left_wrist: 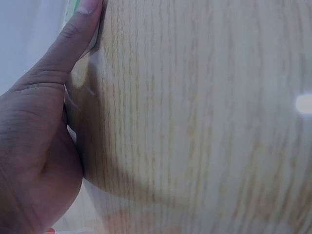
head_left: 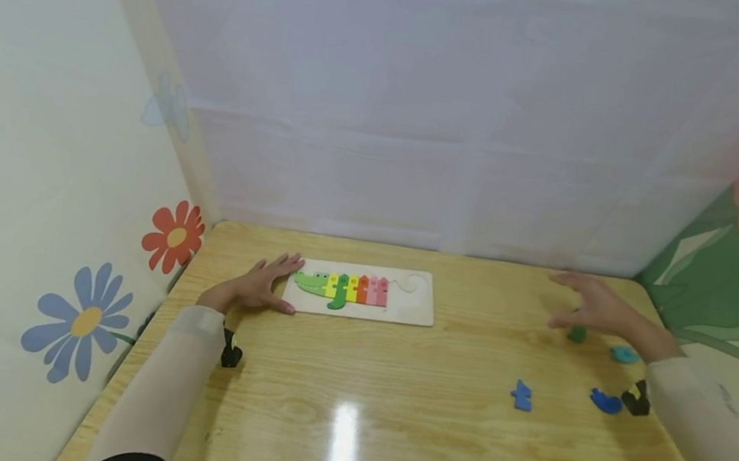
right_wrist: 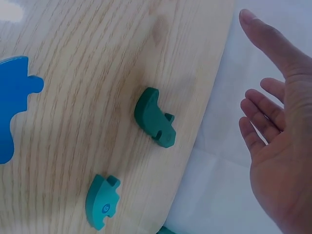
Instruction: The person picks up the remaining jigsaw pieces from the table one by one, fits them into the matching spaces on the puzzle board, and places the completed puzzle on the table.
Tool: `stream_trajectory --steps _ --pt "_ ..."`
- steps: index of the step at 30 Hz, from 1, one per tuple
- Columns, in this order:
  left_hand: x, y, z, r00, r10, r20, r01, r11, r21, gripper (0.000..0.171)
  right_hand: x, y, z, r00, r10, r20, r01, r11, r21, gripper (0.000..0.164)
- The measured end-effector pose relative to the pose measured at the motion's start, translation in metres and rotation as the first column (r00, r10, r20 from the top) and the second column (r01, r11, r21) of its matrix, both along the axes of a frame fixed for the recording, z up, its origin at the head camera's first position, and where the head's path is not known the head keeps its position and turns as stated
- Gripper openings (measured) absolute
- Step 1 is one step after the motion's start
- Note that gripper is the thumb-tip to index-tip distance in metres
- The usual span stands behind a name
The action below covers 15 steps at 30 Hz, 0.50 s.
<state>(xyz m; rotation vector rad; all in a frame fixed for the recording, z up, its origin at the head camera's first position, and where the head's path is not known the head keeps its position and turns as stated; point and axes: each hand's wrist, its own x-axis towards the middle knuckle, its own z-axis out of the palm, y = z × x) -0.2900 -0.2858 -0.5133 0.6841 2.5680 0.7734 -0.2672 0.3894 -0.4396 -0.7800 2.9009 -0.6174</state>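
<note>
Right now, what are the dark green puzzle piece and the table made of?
The dark green puzzle piece looks like painted wood: thick, flat-cut edges and a matte, even colour, though it could be plastic. The table looks like wood or wood-look laminate: pale grain lines under a glossy finish that mirrors the lamp.

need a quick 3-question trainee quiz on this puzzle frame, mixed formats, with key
1. True or false: the right hand grips the dark green piece.
2. What does the left hand touch? A) a blue piece B) the puzzle board C) the wall
3. Fill in: the loose pieces lie on the table to the ____ of the board.

Key
1. False; it hovers open above the piece, apart from it.
2. B; the hand lies at the board's left end.
3. right; two blue, one teal, one dark green.
</note>
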Motion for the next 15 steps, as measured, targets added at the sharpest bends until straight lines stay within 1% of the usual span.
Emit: stream_trajectory --steps 2,9,15 --pt "0.0 0.0 0.0 1.0 -0.002 -0.002 0.002 1.0 0.0 0.114 0.001 0.003 -0.001 1.0 -0.009 0.001 0.009 1.0 0.016 0.095" --pt "0.001 0.0 0.001 1.0 -0.002 -0.006 0.002 1.0 0.003 0.114 0.006 0.01 -0.003 0.998 -0.034 0.051 0.034 0.999 0.002 0.099" --pt "0.001 0.0 0.0 1.0 0.0 -0.007 0.0 1.0 0.001 0.114 0.01 0.018 -0.003 0.995 -0.069 0.067 0.068 0.997 0.02 0.1"
